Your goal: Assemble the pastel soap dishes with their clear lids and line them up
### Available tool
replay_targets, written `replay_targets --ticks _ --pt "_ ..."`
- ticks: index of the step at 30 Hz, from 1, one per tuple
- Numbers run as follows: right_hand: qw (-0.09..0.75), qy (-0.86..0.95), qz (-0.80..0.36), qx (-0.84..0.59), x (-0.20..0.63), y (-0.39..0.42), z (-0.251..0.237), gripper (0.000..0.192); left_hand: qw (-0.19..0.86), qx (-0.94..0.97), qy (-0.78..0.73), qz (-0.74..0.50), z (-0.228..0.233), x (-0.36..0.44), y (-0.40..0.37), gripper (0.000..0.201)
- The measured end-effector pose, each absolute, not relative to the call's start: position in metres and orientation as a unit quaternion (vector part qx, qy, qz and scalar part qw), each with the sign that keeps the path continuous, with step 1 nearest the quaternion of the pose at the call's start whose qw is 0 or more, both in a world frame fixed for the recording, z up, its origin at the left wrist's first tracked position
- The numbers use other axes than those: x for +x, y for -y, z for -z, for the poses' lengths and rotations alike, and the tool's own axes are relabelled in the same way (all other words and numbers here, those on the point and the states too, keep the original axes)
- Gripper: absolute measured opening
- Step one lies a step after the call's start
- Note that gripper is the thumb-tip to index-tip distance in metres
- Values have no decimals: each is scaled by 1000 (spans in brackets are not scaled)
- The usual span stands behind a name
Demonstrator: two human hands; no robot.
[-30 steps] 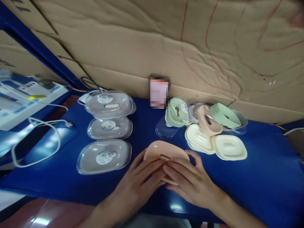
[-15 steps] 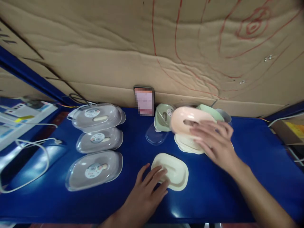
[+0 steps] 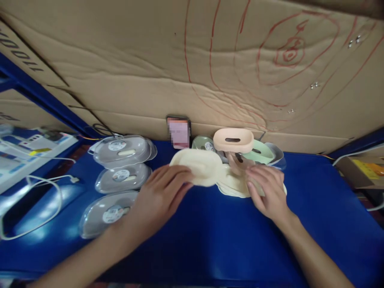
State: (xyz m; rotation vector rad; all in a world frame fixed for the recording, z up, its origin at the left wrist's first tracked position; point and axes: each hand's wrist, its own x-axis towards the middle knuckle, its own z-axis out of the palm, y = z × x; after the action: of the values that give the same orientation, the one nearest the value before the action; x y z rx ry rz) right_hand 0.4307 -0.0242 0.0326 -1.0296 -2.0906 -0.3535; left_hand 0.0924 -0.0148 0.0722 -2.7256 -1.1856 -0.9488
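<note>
My left hand [image 3: 166,184] holds a cream oval dish [image 3: 207,166] by its left edge, raised above the table. My right hand [image 3: 267,184] is over a loose stack of cream oval dishes [image 3: 232,186], its fingers apart and partly smeared by motion. Behind it, a peach oval dish with a slot [image 3: 234,140] sits on top of other pieces, clear of both hands. A brownish, blurred shape with a dark slot shows between that dish and my right fingers; I cannot make out what it is. A green slotted dish [image 3: 264,151] lies just beyond my right hand.
Several grey oval boxes with clear lids and round labels [image 3: 120,176] line the left side. A phone [image 3: 179,132] leans against the cardboard wall [image 3: 135,92]. A green lidded box [image 3: 202,143] stands beside it. Power strips [image 3: 39,148] and a white cable [image 3: 60,196] lie at far left.
My left hand has lifted the cream dish off the table, moving it up and away. My right hand has let go of the peach dish, which now rests at the back.
</note>
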Motion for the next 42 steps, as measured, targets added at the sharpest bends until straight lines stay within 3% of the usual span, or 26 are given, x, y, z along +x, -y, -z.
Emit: replay_targets --ticks 5,10,26,32,35,39,42 --pt "368 847 111 -368 419 32 -14 36 -68 -866 374 325 -91 123 -54 15" --pt "364 856 108 -350 410 34 -13 35 -91 -863 366 336 -77 163 -100 15" --pt "344 860 112 -361 413 32 -9 29 -72 -879 369 293 -47 153 -106 35" --pt "342 864 110 -351 415 34 -9 31 55 -895 371 242 -80 110 -53 36" --pt "334 873 103 -340 414 37 -9 33 47 -882 411 226 -91 44 0 37" --pt "318 889 85 -318 404 46 -10 31 3 -860 493 129 -61 -42 74 55" --pt "297 908 63 -289 386 56 -9 30 23 -834 540 114 -27 -56 113 54"
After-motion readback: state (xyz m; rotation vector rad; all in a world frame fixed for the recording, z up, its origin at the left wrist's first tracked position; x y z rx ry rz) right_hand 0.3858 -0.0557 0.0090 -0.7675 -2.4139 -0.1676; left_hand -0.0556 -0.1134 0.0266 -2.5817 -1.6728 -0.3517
